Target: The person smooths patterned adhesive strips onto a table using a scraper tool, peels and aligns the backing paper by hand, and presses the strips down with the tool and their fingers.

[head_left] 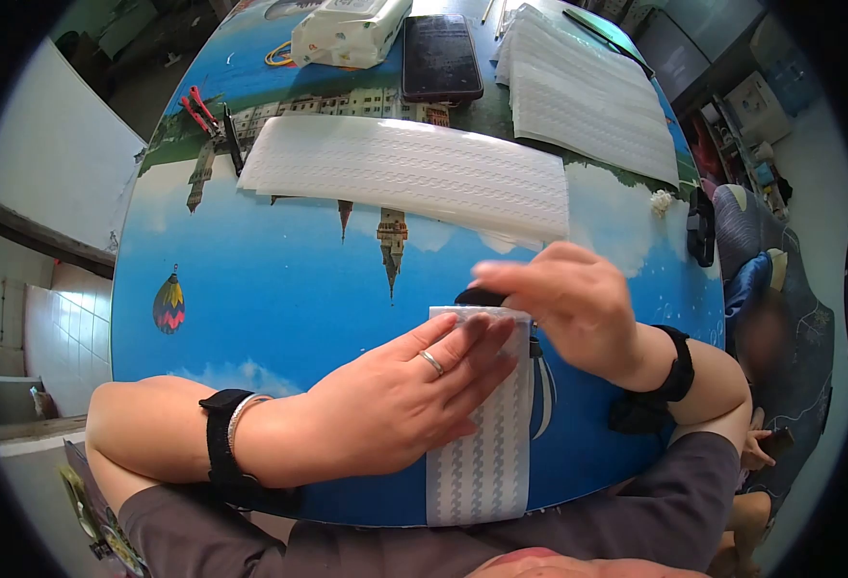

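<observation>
My left hand [395, 400] lies flat, fingers stretched out, across the upper part of a narrow strip of sheet [482, 472] with rows of pale wavy patterns. A ring is on one of its fingers. My right hand [578, 299] is just above the strip's far end, slightly blurred, its fingers curled around a small black object [480, 297] that is mostly hidden. A thin white curved strip [543, 390] lies along the right side of the patterned sheet. Beyond both hands rests a long stack of white patterned sheets [404, 178].
Farther back are a phone [441, 58], a pack of wipes [350, 31] and another pile of patterned sheets [587, 101]. Red-handled pliers [195, 111] lie at the left, a black clip-like thing [700, 226] at the right edge. Another person's hand [757, 443] shows at right.
</observation>
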A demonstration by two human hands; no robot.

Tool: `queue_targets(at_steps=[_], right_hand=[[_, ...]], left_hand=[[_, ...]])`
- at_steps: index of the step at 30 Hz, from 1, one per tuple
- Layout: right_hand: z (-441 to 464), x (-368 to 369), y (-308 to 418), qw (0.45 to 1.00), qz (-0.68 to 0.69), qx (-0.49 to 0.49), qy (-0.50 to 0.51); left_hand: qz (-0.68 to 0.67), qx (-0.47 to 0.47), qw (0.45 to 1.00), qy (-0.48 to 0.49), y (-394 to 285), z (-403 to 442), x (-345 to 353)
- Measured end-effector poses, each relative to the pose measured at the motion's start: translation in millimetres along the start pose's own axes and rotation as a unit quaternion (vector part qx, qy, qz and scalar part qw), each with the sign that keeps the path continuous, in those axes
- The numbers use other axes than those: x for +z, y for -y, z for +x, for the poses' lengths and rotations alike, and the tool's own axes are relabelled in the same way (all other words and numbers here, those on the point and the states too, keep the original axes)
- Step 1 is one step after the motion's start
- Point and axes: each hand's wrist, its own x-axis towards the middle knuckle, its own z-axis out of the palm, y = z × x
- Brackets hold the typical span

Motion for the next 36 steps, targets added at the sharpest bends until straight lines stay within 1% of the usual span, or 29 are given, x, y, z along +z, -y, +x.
queue_targets(at_steps=[1, 2, 5, 8, 12, 15, 17, 19, 21, 25, 28, 34, 36], right_hand=[[0, -1, 1, 0.999, -0.015, -0.016, 0.036], [2, -4, 2, 0.996, -0.063, -0.048, 0.051], [3, -6, 7, 0.990, -0.102, -0.069, 0.061], [-2, 2, -1, 0.998, 0.035, 0.057, -0.014], [-1, -2, 1, 0.997, -0.048, -0.038, 0.040], [2, -7, 3, 0.998, -0.024, -0.002, 0.060], [1, -1, -2, 0.999, 0.017, 0.027, -0.008], [0, 2, -3, 0.998, 0.041, 0.032, -0.035], [2, 1, -1, 0.999, 0.048, 0.009, -0.023], [0, 1, -3, 1.000, 0.027, -0.008, -0.005], [1, 3, -1, 1.000, 0.001, -0.027, -0.012], [2, 2, 1, 0.997, -0.048, -0.061, 0.010], [5, -1, 5, 0.993, -0.076, -0.083, 0.047]], left_hand=[[-0.004, -0.002, 1.000, 0.002, 0, 1, -2], [-0.007, -0.003, 1.000, 0.005, 0, 1, -3], [-0.003, -0.006, 1.000, 0.014, -1, 1, -4], [-0.007, -0.004, 1.000, 0.018, -1, 2, -2], [-0.014, -0.008, 1.000, 0.006, -1, 1, -2], [0.001, -0.008, 1.000, 0.017, -1, 1, -3], [0.015, -0.005, 0.999, 0.030, -1, 0, -1], [0.030, -0.003, 0.999, 0.022, -1, 0, -2], [0.037, -0.002, 0.999, 0.018, -1, 0, -3], [0.037, 0.004, 0.999, 0.025, 1, 2, -6], [0.038, 0.005, 0.999, 0.023, 1, 2, -7], [0.047, -0.001, 0.999, 0.021, -2, 1, 0], [0.048, 0.000, 0.999, 0.026, -2, 1, -1]])
